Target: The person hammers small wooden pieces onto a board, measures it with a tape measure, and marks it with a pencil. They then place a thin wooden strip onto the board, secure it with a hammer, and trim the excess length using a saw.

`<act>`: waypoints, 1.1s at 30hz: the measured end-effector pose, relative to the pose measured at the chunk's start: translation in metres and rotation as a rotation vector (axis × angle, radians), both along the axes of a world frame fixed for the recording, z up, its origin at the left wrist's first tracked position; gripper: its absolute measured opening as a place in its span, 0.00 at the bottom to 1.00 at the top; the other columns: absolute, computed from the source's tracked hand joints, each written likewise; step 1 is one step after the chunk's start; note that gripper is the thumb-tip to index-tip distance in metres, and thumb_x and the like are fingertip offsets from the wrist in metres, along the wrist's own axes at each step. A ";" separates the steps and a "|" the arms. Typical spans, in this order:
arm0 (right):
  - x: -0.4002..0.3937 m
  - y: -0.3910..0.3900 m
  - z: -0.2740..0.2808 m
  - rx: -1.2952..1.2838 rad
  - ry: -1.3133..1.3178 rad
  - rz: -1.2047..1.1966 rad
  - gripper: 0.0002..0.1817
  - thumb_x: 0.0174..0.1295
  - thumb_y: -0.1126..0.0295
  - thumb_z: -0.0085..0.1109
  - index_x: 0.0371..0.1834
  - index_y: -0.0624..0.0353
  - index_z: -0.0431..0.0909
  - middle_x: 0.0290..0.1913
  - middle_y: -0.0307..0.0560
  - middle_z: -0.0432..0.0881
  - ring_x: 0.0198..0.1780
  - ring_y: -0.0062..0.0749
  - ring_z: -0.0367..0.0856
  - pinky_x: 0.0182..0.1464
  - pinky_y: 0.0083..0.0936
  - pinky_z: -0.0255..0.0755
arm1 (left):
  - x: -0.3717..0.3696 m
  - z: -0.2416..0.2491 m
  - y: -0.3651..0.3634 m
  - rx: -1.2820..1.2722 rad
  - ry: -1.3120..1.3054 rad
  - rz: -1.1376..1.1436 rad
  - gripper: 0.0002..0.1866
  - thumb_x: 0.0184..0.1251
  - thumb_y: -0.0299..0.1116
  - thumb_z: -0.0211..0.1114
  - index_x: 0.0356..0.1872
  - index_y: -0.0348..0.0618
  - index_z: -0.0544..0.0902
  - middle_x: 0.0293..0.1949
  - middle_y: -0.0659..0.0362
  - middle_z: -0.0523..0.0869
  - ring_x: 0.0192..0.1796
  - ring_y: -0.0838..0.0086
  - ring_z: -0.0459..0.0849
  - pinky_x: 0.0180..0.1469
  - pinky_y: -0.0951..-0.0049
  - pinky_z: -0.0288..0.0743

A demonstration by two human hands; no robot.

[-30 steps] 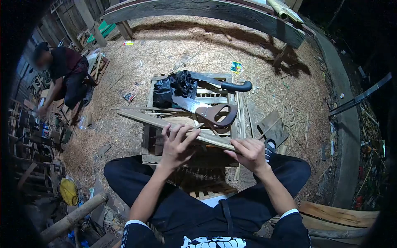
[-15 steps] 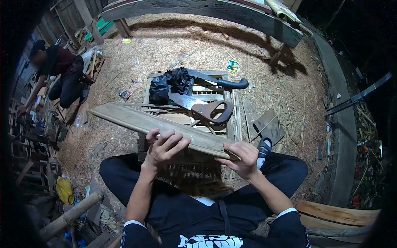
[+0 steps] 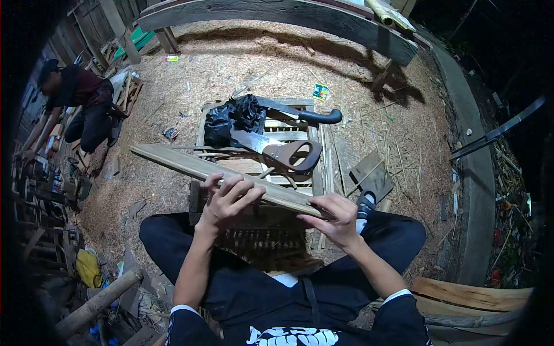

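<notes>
A long wooden board [image 3: 190, 163] slants across the view above my lap, its far end up to the left. My left hand [image 3: 227, 202] grips it near the middle, fingers curled over the face. At the lower right end, my right hand [image 3: 334, 218] pinches the board between thumb and fingers. Behind it stands a low slatted wooden table [image 3: 245, 167]. On that table lie a handsaw [image 3: 288, 154] with a brown handle, a black plastic bag [image 3: 234, 120] and a long blade with a dark handle [image 3: 320, 117]. The bag covers part of both blades.
Sawdust covers the ground. A heavy wooden beam on legs [image 3: 277, 16] crosses the back. A person [image 3: 86, 104] crouches at the left beside piled wood. Planks [image 3: 473, 295] lie at my lower right, a round pole [image 3: 101, 300] at my lower left, and a concrete edge [image 3: 476, 202] runs along the right.
The board has tilted, so its face looks narrower and its far end sits slightly to the right. Both hands keep their hold. The crouching person's arms have shifted a little.
</notes>
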State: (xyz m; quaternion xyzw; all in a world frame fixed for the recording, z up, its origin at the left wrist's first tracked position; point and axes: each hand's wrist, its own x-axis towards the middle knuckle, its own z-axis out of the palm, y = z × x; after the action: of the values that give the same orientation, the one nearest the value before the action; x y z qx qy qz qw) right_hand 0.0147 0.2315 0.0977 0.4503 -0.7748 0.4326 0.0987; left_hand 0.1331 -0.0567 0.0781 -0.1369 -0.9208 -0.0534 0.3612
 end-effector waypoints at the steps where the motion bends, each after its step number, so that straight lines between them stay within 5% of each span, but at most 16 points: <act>1: 0.000 0.001 -0.001 0.011 0.022 0.009 0.20 0.51 0.60 0.87 0.42 0.58 0.91 0.38 0.46 0.92 0.37 0.41 0.91 0.40 0.35 0.82 | -0.001 -0.001 0.001 -0.017 0.007 0.004 0.20 0.58 0.37 0.74 0.54 0.61 0.89 0.47 0.70 0.86 0.56 0.75 0.81 0.77 0.52 0.49; 6: 0.005 0.003 0.006 0.074 0.099 0.013 0.19 0.53 0.60 0.86 0.43 0.58 0.90 0.38 0.46 0.91 0.36 0.41 0.90 0.38 0.34 0.82 | -0.004 -0.002 0.004 -0.002 -0.001 -0.003 0.20 0.57 0.37 0.74 0.53 0.60 0.90 0.48 0.70 0.86 0.56 0.76 0.81 0.79 0.49 0.49; 9: 0.006 0.004 0.017 0.088 -0.113 -0.014 0.19 0.60 0.55 0.80 0.44 0.57 0.90 0.43 0.46 0.90 0.44 0.41 0.90 0.50 0.39 0.81 | -0.005 -0.004 0.002 0.013 0.009 -0.004 0.20 0.58 0.35 0.74 0.54 0.59 0.90 0.49 0.71 0.88 0.58 0.75 0.83 0.80 0.47 0.51; 11: -0.006 0.009 0.030 0.218 -0.255 0.109 0.19 0.69 0.50 0.72 0.44 0.55 0.90 0.58 0.52 0.87 0.62 0.46 0.84 0.68 0.47 0.71 | -0.003 -0.002 -0.002 -0.005 0.036 -0.058 0.20 0.60 0.35 0.73 0.55 0.59 0.91 0.53 0.71 0.90 0.63 0.75 0.85 0.79 0.48 0.54; 14: -0.026 0.013 0.026 0.100 -0.602 0.177 0.21 0.74 0.47 0.64 0.44 0.54 0.90 0.72 0.57 0.78 0.75 0.52 0.73 0.80 0.50 0.57 | 0.003 0.003 0.003 -0.027 0.020 -0.103 0.18 0.60 0.34 0.76 0.54 0.57 0.91 0.55 0.71 0.92 0.65 0.73 0.85 0.77 0.46 0.60; 16: -0.041 0.007 0.026 0.299 -0.435 0.239 0.19 0.75 0.54 0.67 0.50 0.61 0.88 0.78 0.58 0.71 0.81 0.53 0.65 0.82 0.44 0.57 | 0.008 0.009 0.015 -0.014 0.000 -0.116 0.17 0.64 0.37 0.75 0.55 0.61 0.92 0.57 0.73 0.92 0.67 0.74 0.83 0.77 0.49 0.59; 18: -0.047 -0.004 0.014 0.274 -0.531 0.299 0.31 0.73 0.54 0.70 0.72 0.60 0.76 0.79 0.59 0.70 0.82 0.56 0.64 0.82 0.47 0.58 | 0.010 0.010 0.024 -0.135 0.052 -0.071 0.19 0.68 0.38 0.68 0.58 0.66 0.92 0.57 0.78 0.91 0.70 0.79 0.81 0.74 0.57 0.60; 19: -0.047 -0.007 0.013 0.213 -0.749 0.351 0.50 0.70 0.51 0.75 0.86 0.59 0.55 0.79 0.63 0.69 0.81 0.54 0.67 0.78 0.46 0.64 | 0.011 0.008 0.024 -0.223 0.069 -0.040 0.18 0.69 0.42 0.68 0.58 0.69 0.91 0.58 0.81 0.90 0.71 0.80 0.79 0.72 0.60 0.59; 23: -0.053 -0.011 -0.008 0.255 -0.994 0.380 0.61 0.63 0.38 0.77 0.87 0.64 0.53 0.82 0.64 0.64 0.83 0.54 0.63 0.83 0.45 0.60 | 0.009 0.001 0.022 -0.180 0.150 0.052 0.17 0.69 0.45 0.68 0.58 0.72 0.91 0.60 0.82 0.89 0.69 0.79 0.78 0.72 0.58 0.56; 29: -0.027 -0.019 0.013 0.021 -1.024 0.322 0.51 0.67 0.46 0.77 0.85 0.59 0.61 0.80 0.57 0.69 0.80 0.45 0.67 0.80 0.42 0.61 | 0.010 0.004 0.013 -0.169 0.207 0.107 0.15 0.69 0.45 0.69 0.55 0.71 0.92 0.61 0.82 0.90 0.70 0.77 0.77 0.74 0.59 0.56; 31: -0.019 -0.020 0.009 -0.146 -0.970 0.271 0.35 0.76 0.57 0.69 0.81 0.55 0.69 0.75 0.47 0.75 0.72 0.35 0.74 0.74 0.36 0.68 | -0.002 0.003 0.013 -0.016 0.284 0.135 0.14 0.63 0.42 0.77 0.50 0.73 0.93 0.60 0.79 0.90 0.70 0.72 0.77 0.74 0.57 0.56; 33: -0.018 -0.022 0.000 -0.210 -0.990 0.208 0.33 0.77 0.61 0.68 0.82 0.54 0.68 0.70 0.46 0.79 0.69 0.31 0.76 0.72 0.32 0.69 | -0.018 0.013 0.020 0.169 0.323 0.163 0.15 0.60 0.39 0.83 0.47 0.70 0.93 0.62 0.69 0.89 0.70 0.64 0.78 0.73 0.55 0.60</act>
State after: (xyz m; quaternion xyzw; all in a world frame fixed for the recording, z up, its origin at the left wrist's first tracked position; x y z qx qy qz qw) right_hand -0.0035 0.2091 0.0980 0.2542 -0.6321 0.6768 -0.2788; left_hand 0.1148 -0.0367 0.0912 -0.0380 -0.8513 -0.0782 0.5174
